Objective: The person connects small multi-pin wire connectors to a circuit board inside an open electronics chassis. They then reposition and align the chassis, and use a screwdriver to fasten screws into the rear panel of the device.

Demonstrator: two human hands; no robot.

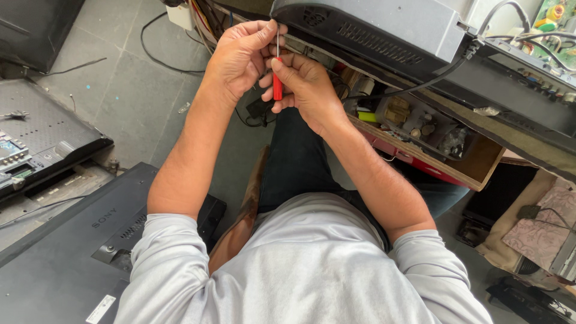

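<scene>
My right hand (303, 84) grips a small screwdriver with a red handle (277, 87), held upright. Its thin metal shaft points up to the lower edge of a dark grey plastic device casing (384, 27) on the bench. My left hand (240, 57) is closed around the top of the shaft, fingertips pinching at the casing's edge. Both hands touch each other just below the casing. What the tip meets is hidden by my fingers.
An open wooden drawer (480, 171) under the bench holds several small parts. Black cables (432, 78) run along the casing. A flat black television back (66, 252) lies at lower left, another panel (42, 141) beyond it. A circuit board (555, 18) sits far right.
</scene>
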